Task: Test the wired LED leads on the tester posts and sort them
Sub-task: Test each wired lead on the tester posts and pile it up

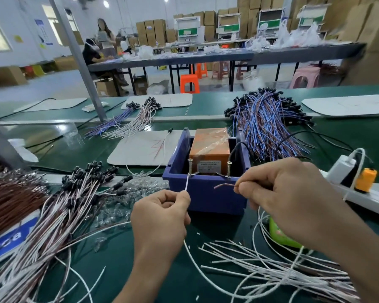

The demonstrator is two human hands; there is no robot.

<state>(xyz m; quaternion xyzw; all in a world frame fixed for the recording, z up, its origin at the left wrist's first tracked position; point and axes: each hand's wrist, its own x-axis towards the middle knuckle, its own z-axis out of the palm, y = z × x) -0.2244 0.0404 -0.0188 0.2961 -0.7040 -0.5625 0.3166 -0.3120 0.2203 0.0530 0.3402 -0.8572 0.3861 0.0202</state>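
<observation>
Two bare hands hover side by side above a green bench top (162, 270), just short of a blue bin (206, 197). The left hand (162, 217) is curled into a loose fist, with thumb and forefinger pinching a white lead (186, 182) that points up and slightly left. The lead's tip reaches the foot of the left post (190, 168); whether it touches is unclear. The right hand (287, 193) is also curled and pinches a brown lead (224, 185). Its bent end points left across the bin's front wall, below the right post (229, 169) and apart from it.

Loose white wires (260, 265) lie scattered under and in front of the right wrist. A strip of bare bench shows between the forearms. On the left, a heap of brown-and-white leads (74, 193) with black caps crowds close to the left hand. On the right, a white power strip (359, 193) runs along the bench.

Both posts are upright metal screws standing at the bin's near rim. Behind them, inside the bin, sits an orange box (209, 147) with a white label. Further back, a white mat (144, 147) lies left of the bin, and a thick bundle of blue-and-brown leads (265, 125) lies to its right.
</observation>
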